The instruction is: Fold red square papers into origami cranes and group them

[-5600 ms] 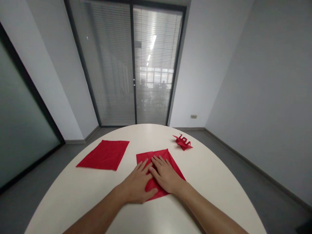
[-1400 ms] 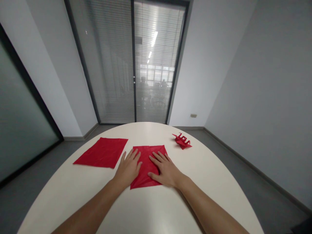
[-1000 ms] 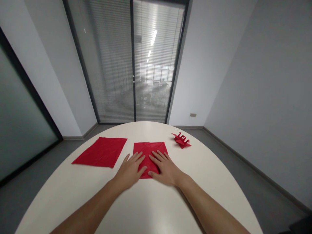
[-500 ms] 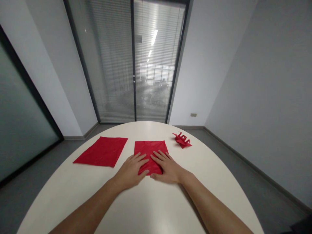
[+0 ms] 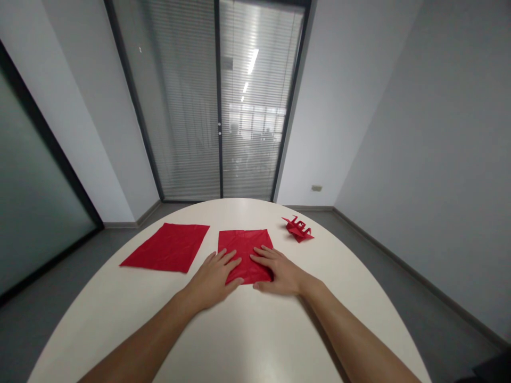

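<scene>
A square sheet of red paper (image 5: 246, 242), lightly creased, lies flat on the table in front of me. My left hand (image 5: 215, 276) rests on its near left part, fingers spread over the paper and thumb at the near edge. On the right side my right hand (image 5: 279, 272) lies with its fingers stretched across the sheet, its thumb just past the near edge. The palms cover the sheet's lower corners. Neither hand grips anything. Beyond my right hand sits a small folded red paper piece (image 5: 298, 230) with cut, pointed parts.
To the left, a second red sheet (image 5: 167, 249) is spread on the round white table (image 5: 247, 335). Behind the table are glass panels with blinds (image 5: 183, 133). A grey wall (image 5: 439, 159) stands at the right.
My right hand has shifted slightly to the right across the paper. The sheet's far edge has moved a little left. My left hand has barely moved.
</scene>
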`<state>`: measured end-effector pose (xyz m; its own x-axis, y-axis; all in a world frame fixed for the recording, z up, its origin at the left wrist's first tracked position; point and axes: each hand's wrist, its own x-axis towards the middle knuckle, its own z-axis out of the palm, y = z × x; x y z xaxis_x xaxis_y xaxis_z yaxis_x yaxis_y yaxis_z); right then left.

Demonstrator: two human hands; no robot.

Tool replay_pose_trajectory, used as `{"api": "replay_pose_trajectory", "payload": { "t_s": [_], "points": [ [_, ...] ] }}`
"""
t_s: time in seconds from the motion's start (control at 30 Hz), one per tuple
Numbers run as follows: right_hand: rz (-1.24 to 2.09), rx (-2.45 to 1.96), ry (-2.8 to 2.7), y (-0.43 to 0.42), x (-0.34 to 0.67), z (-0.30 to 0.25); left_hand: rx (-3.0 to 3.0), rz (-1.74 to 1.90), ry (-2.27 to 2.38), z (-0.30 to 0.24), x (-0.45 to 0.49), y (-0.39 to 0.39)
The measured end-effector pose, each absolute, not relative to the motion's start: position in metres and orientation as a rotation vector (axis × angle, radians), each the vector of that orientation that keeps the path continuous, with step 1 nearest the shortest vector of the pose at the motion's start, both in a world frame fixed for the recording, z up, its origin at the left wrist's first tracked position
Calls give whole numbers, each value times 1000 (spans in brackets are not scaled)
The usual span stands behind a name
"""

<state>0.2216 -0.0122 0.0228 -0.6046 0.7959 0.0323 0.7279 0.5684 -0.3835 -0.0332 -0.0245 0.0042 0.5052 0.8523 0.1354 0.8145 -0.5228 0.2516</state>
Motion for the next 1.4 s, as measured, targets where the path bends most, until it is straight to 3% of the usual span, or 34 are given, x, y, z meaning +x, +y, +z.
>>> {"api": "replay_pose_trajectory", "payload": {
  "t_s": [0.6, 1.4],
  "points": [
    [581, -1057, -2361, -4, 233, 15, 2483, 429, 1369, 18, -42, -27],
    [896, -1151, -2084, 1, 240, 12, 2206, 848, 1615, 6, -53, -6]
  ]
}}
